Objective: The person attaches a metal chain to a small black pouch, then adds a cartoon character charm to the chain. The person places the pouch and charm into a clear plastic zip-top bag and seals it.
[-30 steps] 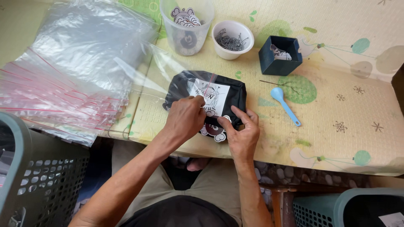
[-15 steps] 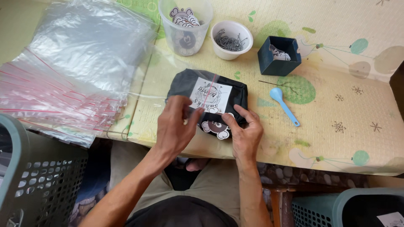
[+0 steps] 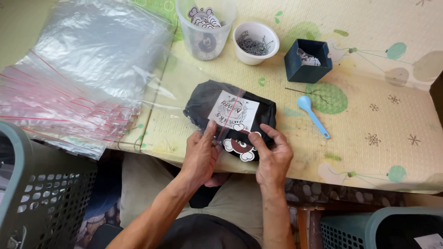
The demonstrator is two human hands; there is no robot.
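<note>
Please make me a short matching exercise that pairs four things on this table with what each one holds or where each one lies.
Things:
1. clear cup
2. white bowl
3. blue spoon
4. black bundle

Descriptions:
A. lies bare on the mat, right of the bundle
B. holds small metal clips
C. sits inside a clear bag between both hands
D. holds cartoon-shaped tags

Pairs: 1-D, 2-B, 3-A, 4-C

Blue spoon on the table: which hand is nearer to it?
Right. The right hand sits just below-left of the blue spoon, not touching; the left hand lies farther left, across the black packet.
</note>
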